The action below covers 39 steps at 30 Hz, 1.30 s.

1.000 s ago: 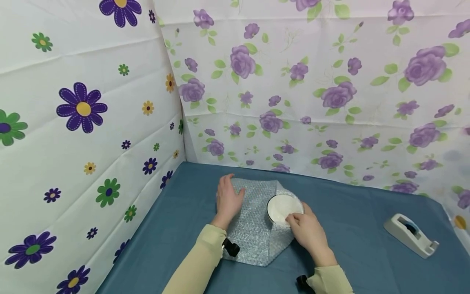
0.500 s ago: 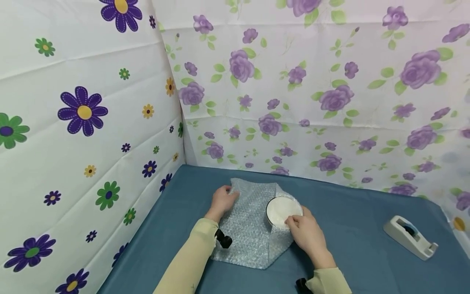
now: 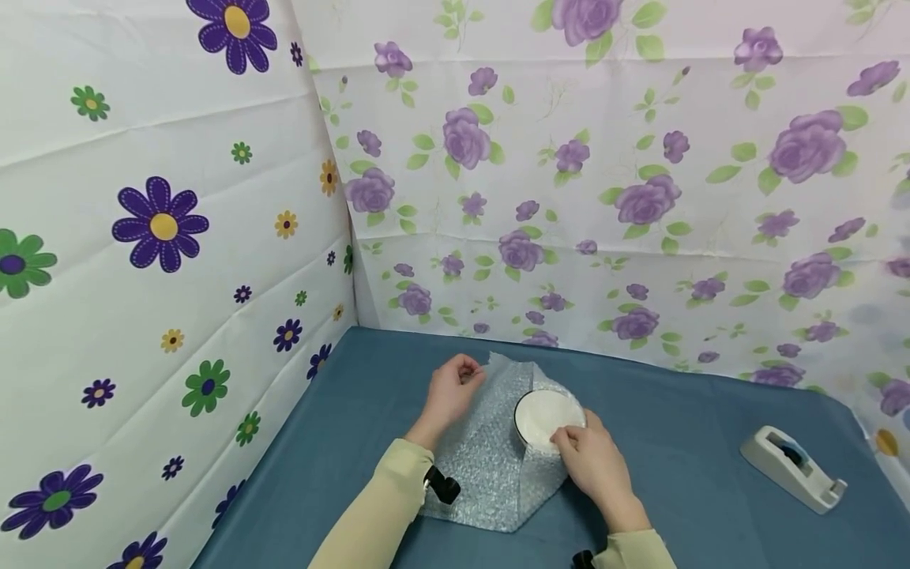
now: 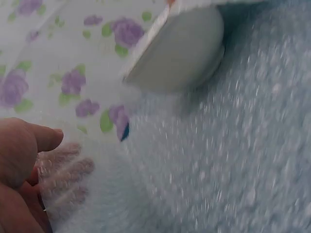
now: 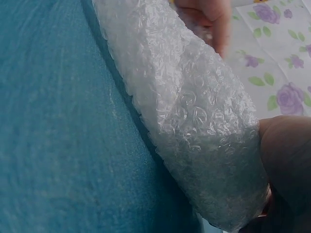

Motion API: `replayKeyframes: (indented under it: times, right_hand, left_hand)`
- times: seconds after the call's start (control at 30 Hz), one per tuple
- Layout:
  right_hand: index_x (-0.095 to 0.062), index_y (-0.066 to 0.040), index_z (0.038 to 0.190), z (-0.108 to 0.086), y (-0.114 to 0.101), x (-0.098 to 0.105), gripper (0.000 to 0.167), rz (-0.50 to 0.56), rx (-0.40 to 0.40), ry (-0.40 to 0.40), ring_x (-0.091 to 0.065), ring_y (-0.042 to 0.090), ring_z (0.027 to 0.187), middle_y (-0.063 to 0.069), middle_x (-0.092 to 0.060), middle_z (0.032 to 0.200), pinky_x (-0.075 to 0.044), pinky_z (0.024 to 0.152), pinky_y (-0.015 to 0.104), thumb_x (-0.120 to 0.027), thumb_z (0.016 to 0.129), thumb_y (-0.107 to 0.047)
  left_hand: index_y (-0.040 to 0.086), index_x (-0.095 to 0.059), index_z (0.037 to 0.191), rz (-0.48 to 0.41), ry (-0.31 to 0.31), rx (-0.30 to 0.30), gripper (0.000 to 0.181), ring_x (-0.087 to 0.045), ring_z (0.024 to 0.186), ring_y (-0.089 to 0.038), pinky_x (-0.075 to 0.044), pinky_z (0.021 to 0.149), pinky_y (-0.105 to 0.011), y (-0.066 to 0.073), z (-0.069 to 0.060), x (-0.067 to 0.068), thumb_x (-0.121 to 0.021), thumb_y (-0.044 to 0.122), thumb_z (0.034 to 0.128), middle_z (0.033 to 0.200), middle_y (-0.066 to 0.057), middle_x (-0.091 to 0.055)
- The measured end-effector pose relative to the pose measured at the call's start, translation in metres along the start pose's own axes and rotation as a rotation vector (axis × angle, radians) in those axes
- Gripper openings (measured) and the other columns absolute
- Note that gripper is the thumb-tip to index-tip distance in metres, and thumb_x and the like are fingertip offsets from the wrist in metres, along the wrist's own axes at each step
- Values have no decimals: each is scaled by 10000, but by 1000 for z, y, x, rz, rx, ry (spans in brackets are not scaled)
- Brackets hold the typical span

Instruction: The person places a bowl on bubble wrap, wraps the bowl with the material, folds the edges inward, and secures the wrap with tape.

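A white bowl with a dark rim point(image 3: 547, 415) sits tilted on a sheet of bubble wrap point(image 3: 486, 458), whose right part is folded up against the bowl's side. My right hand point(image 3: 593, 462) pinches the folded wrap at the bowl's near right rim. At the sheet's far left edge, my left hand point(image 3: 451, 395) holds the wrap between thumb and fingers, lifting that edge. The left wrist view shows fingers seen through the raised clear wrap point(image 4: 112, 189), with the bowl's outside point(image 4: 180, 53) beyond. In the right wrist view, wrap point(image 5: 194, 111) covers the bowl's side.
A white tape dispenser point(image 3: 792, 468) stands on the blue tablecloth point(image 3: 682, 458) at the right. Flower-patterned sheets hang behind the table point(image 3: 611, 142) and along its left side point(image 3: 92, 316).
My left hand first moved left along the wrap, then back right, raising the sheet's left edge and drawing it inward. My right hand has stayed at the bowl.
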State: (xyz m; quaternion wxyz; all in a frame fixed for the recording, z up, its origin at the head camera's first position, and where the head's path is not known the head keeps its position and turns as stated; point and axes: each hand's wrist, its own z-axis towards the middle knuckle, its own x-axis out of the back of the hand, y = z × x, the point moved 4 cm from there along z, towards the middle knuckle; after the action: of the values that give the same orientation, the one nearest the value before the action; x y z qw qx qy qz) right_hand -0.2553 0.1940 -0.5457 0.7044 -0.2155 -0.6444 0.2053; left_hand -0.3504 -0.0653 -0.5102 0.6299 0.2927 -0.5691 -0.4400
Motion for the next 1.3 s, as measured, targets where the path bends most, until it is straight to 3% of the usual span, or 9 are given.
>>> replayKeyframes:
  times: [0.2,0.27,0.37,0.5,0.6,0.67,0.87,1.03,1.3]
  right_hand:
    - [-798,-255,835,-1,-2,2,381,8,7,-1,-617,420,1300,226,-571,1503,-559,913,576,-529,1103,-288]
    - [-802,-257,844,-1,-2,2,377,6,8,-3,-633,413,1277,223,-581,1491,-564,904,573,-529,1102,-287]
    - [-804,-256,848,-2,-3,2,375,3,9,-2,-641,408,1265,222,-589,1482,-565,912,578,-529,1101,-290]
    - [-768,-253,791,-3,-3,1,395,8,20,10,-633,408,1271,228,-581,1486,-563,920,574,-529,1103,-287]
    - [-726,-256,740,-3,-4,1,419,9,31,15,-641,398,1245,230,-576,1488,-565,888,553,-527,1108,-284]
    - [-697,-261,709,-2,-3,0,438,7,36,15,-645,389,1234,230,-572,1492,-564,859,536,-526,1112,-286]
    - [-668,-248,676,-2,-4,2,467,12,43,10,-615,398,1281,241,-548,1518,-557,874,531,-521,1117,-284]
    - [-684,-256,696,-1,-4,3,453,14,40,3,-628,378,1257,235,-552,1514,-554,853,512,-520,1118,-281]
    - [-758,-262,793,-1,-3,3,414,19,37,-18,-638,358,1223,233,-547,1517,-540,792,466,-515,1128,-281]
  left_hand:
    - [141,-643,1111,-18,-45,-90,99,-726,943,-122,-589,810,-369,24,-11,-12,-655,238,1102,1112,-10,-777]
    - [132,-630,1122,-36,-61,-120,103,-687,813,-107,-553,732,-336,30,-16,-16,-644,233,1108,1089,-43,-785]
    - [121,-623,1129,-47,-83,-161,96,-533,619,-70,-455,626,-280,39,-25,-22,-636,214,1111,938,-87,-774]
    - [123,-634,1125,-13,-105,-211,89,-365,510,-52,-349,545,-248,48,-33,-31,-635,211,1111,671,0,-621]
    - [153,-635,1119,36,-115,-226,65,-342,491,-44,-324,522,-236,51,-38,-37,-633,217,1112,627,82,-505]
    - [161,-631,1123,60,-134,-230,61,-331,475,-54,-315,504,-238,52,-42,-41,-628,222,1115,623,60,-490]
    - [186,-625,1109,98,-156,-256,51,-357,454,-49,-319,467,-224,52,-48,-51,-624,236,1118,829,33,-728]
    - [204,-623,1105,163,-163,-268,63,-342,428,-43,-315,446,-217,50,-50,-57,-615,264,1123,867,53,-758]
    - [213,-628,1092,259,-168,-294,77,-326,438,-46,-296,468,-217,51,-54,-60,-621,285,1119,586,89,-510]
